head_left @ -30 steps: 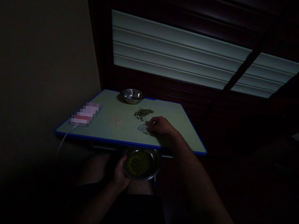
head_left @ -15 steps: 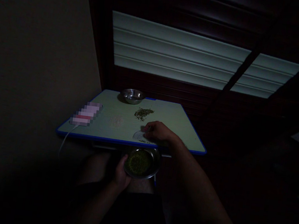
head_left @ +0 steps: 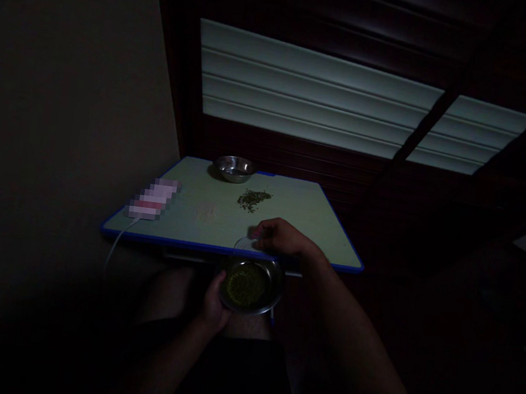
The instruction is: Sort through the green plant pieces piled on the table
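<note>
My left hand [head_left: 216,302] grips the left rim of a metal bowl [head_left: 274,294], held just below the table's front edge. Small green grains [head_left: 246,284], perhaps beans, lie inside it. Over the front edge of the table, my right hand [head_left: 277,236] is closed on a thin, clear, rounded plastic piece [head_left: 244,244], whose exact kind I cannot make out. That piece lies at the edge, right above the bowl. Farther back on the tabletop is a loose pile of small dark grains [head_left: 253,199].
A second metal bowl [head_left: 234,169] stands at the back of the blue-edged table [head_left: 310,206]. To the left lies a blurred-out phone-like thing [head_left: 153,199] with a white cable [head_left: 113,246]. A pale scatter [head_left: 206,212] marks the tabletop. Behind is a dark slatted panel.
My right hand has drawn the clear piece toward me to the table's front edge. Grains seen beside it half a second ago no longer show there. My left hand and the bowl stay nearly still.
</note>
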`<state>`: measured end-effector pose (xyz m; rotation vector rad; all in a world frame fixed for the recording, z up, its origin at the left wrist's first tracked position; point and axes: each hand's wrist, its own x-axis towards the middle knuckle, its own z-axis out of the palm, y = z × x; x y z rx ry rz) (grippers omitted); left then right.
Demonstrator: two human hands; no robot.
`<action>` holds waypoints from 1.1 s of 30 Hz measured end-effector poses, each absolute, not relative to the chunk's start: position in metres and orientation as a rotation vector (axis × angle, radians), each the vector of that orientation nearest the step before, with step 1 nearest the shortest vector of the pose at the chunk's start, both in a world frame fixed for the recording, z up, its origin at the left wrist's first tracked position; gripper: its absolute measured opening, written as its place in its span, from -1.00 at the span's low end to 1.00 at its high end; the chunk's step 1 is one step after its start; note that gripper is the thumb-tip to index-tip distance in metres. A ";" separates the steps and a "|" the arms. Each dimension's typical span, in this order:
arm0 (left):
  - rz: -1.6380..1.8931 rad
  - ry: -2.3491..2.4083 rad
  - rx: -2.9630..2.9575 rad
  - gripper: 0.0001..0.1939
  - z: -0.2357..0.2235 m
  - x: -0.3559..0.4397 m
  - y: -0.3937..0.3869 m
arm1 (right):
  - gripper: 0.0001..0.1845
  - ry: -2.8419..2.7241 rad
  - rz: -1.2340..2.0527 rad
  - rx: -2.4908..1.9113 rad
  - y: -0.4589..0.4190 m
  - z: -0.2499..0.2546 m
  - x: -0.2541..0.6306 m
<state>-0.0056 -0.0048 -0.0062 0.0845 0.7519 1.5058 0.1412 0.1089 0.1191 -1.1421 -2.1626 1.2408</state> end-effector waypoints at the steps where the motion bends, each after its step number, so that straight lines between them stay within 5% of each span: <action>1: 1.500 0.758 0.071 -0.73 -0.006 -0.006 -0.005 | -0.73 -2.154 1.258 -1.143 0.109 0.120 0.142; 9: 1.507 0.757 0.064 -0.74 -0.009 -0.006 -0.004 | -0.68 -1.790 1.440 -1.089 0.137 0.121 0.148; 13: 1.502 0.765 0.064 -0.74 -0.010 -0.007 -0.004 | -0.63 -1.536 1.265 -1.175 0.168 0.114 0.145; 18: 1.492 0.779 0.057 -0.73 -0.009 -0.008 -0.004 | -0.87 -1.453 0.815 -1.298 0.192 0.094 0.141; 22: 1.498 0.761 0.055 -0.74 -0.006 -0.008 -0.005 | -0.87 -1.596 0.559 -1.258 0.195 0.082 0.143; 33: 1.494 0.744 0.065 -0.73 -0.010 -0.010 -0.005 | -0.87 -1.642 0.534 -1.265 0.198 0.077 0.144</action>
